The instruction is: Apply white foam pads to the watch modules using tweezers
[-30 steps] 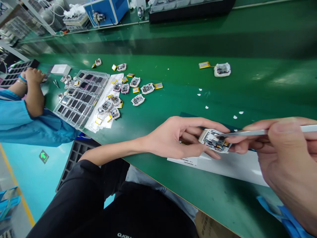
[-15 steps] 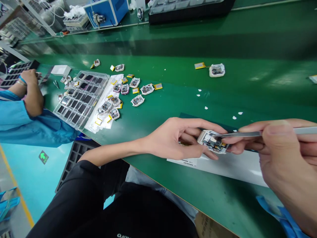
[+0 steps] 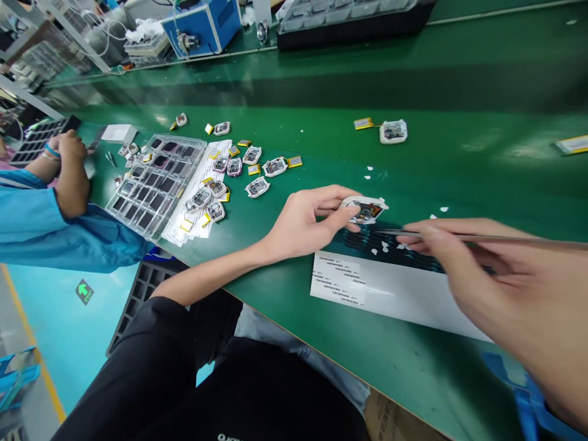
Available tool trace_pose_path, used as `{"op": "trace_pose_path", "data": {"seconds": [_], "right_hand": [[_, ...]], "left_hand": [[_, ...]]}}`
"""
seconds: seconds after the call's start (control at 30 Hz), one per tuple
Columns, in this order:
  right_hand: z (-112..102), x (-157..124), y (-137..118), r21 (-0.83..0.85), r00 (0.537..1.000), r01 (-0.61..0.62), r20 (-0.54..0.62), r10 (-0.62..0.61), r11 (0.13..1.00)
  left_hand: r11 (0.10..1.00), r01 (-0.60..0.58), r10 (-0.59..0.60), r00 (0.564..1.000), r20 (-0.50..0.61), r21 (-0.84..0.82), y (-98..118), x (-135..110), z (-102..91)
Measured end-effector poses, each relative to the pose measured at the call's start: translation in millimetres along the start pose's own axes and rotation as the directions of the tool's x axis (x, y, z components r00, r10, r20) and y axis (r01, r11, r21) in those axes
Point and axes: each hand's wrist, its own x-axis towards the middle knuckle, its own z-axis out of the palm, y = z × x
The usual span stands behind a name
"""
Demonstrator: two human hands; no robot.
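Between the thumb and fingers of my left hand (image 3: pixel 305 226) is a small white device housing (image 3: pixel 366 209), its circuit board showing. My right hand (image 3: pixel 487 275) is closed around metal tweezers (image 3: pixel 463 236), whose tips point left, below and apart from the housing. Under the tips lies a dark sheet (image 3: pixel 358 240) with small white pieces (image 3: pixel 384 247) on it. In front of that is a white label sheet (image 3: pixel 390 300) with printed rows at its left end. The housing's left edge is hidden by my fingers.
Several similar housings with yellow batteries lie left on paper (image 3: pixel 177 226) and bench (image 3: pixel 275 166). Another housing (image 3: pixel 394 131) sits farther back. Beyond the clear tray (image 3: pixel 151 184) is a co-worker's arm (image 3: pixel 73 177). A blue box (image 3: pixel 202 27) and black tray (image 3: pixel 353 30) stand behind.
My left hand has moved up and left with the housing, away from the tweezers. The tweezers no longer reach into it, and the sheets beneath are more exposed.
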Motion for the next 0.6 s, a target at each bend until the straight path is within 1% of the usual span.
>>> {"op": "trace_pose_path", "data": {"seconds": [0.07, 0.1, 0.13, 0.2, 0.27, 0.33, 0.4, 0.5, 0.6], "right_hand": [[7, 3, 4, 0.04, 0.998, 0.044, 0.052, -0.046, 0.998], [10, 3, 6, 0.052, 0.996, 0.06, 0.067, -0.063, 0.997], [12, 4, 8, 0.052, 0.995, 0.07, 0.069, -0.073, 0.996], [14, 4, 12, 0.043, 0.994, 0.072, 0.081, -0.075, 0.996], [14, 3, 16, 0.038, 0.993, 0.067, 0.097, -0.071, 0.997], [13, 2, 18, 0.037, 0.991, 0.062, 0.114, -0.066, 0.997], [13, 2, 19, 0.036, 0.989, 0.059, 0.131, -0.063, 0.998], [13, 2, 19, 0.037, 0.987, 0.064, 0.142, -0.068, 0.997], [11, 3, 19, 0.036, 0.987, 0.075, 0.139, -0.079, 0.997]], "left_hand": [[0.99, -0.03, 0.018, 0.996, 0.089, 0.14, 4, 4, -8.1], [0.969, -0.072, 0.034, 0.986, 0.164, 0.237, 7, 5, -12.7], [0.932, -0.138, 0.051, 0.966, 0.254, 0.337, 11, 6, -17.5], [0.823, -0.29, 0.061, 0.9, 0.431, 0.489, 16, 9, -26.4], [0.738, -0.391, 0.028, 0.833, 0.553, 0.551, 17, 11, -32.7], [0.708, -0.423, -0.011, 0.794, 0.607, 0.565, 14, 13, -35.4], [0.702, -0.428, -0.034, 0.779, 0.626, 0.57, 8, 14, -35.4], [0.697, -0.429, -0.027, 0.785, 0.619, 0.575, 4, 14, -34.1], [0.689, -0.442, -0.013, 0.784, 0.62, 0.574, 4, 14, -33.7]]}}
